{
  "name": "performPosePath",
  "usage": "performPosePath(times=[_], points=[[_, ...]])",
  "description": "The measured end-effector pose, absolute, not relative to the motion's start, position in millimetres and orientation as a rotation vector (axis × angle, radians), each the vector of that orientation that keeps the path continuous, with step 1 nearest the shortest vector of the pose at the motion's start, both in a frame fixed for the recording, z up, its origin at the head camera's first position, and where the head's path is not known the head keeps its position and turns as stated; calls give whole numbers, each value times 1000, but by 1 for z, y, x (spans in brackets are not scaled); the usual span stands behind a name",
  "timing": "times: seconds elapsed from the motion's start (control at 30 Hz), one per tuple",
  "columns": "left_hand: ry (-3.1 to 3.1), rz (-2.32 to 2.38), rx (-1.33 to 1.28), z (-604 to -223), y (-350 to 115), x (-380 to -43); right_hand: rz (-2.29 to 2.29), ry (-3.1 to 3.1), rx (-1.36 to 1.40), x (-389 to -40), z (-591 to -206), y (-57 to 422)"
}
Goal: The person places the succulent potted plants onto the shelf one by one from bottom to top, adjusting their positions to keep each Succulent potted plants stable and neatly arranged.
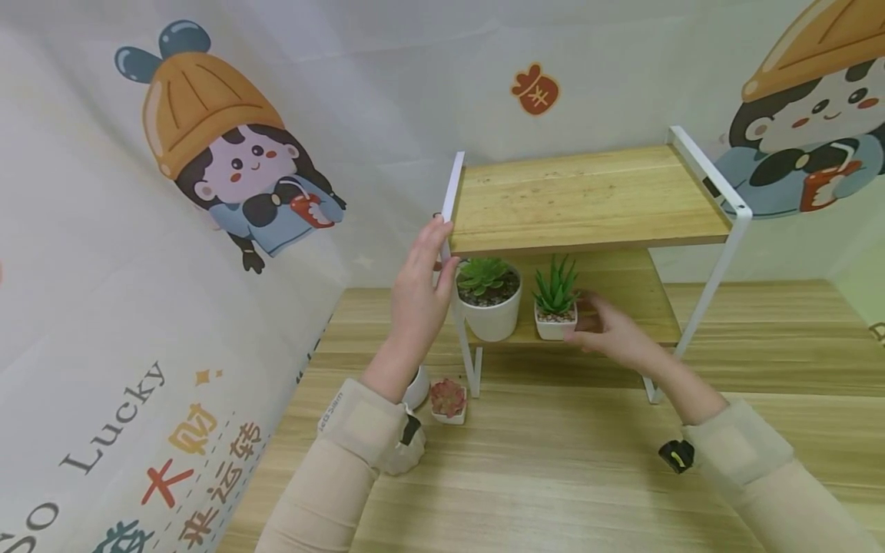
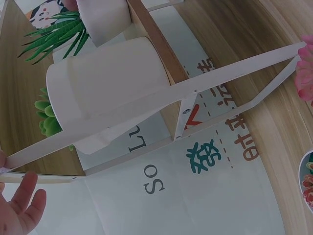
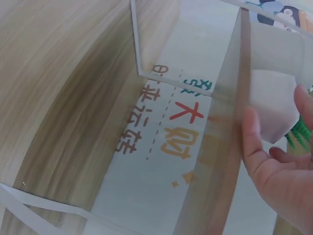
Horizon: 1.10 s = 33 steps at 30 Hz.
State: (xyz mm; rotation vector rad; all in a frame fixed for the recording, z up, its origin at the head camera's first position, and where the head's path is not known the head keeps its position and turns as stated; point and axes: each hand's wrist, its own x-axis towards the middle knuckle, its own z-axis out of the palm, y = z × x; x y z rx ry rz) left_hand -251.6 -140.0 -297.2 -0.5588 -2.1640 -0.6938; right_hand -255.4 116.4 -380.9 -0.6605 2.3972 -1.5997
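On the lower board of a two-tier wooden shelf (image 1: 588, 200) with a white metal frame, my right hand (image 1: 611, 330) grips a small potted succulent (image 1: 555, 311). It has spiky green leaves and a square white pot; the right wrist view shows thumb and fingers on opposite sides of the pot (image 3: 274, 105). Left of it stands a larger round white pot (image 1: 492, 319) with a green rosette succulent (image 1: 482, 275). My left hand (image 1: 423, 280) touches the frame's left upright near the top board, fingers mostly straight. In the left wrist view its fingers (image 2: 34, 205) are spread beside the frame.
A pink-red succulent in a small white pot (image 1: 449, 402) stands on the wooden table (image 1: 546, 476) by the shelf's left foot. Next to it, a white pot (image 1: 417, 388) is partly hidden by my left arm. A printed cloth (image 1: 387, 92) hangs behind the shelf.
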Motion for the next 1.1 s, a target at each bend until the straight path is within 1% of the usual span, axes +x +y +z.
performPosePath(times=[0.2,0.33,0.43,0.6,0.77,0.93,1.1], points=[[-2165,-700,-559,-297,-140,-252,-1540,2610,-676,-240,-387,124],[-2161,-703,-560,-297,-140,-251,-1688,2662,-677,-225,-398,126],[-2158,-708,-562,-297,-140,-251,-1781,2617,-747,-214,-410,119],[-2154,-722,-562,-298,-141,-252,-1692,2535,-863,-207,-439,94],[-2155,-714,-559,-298,-141,-252,-1621,2423,-874,-207,-468,61],[-2150,-718,-561,-298,-142,-252,-1572,2401,-906,-212,-490,28],[-2155,-726,-571,-297,-141,-252,-1461,2452,-889,-217,-503,-1]])
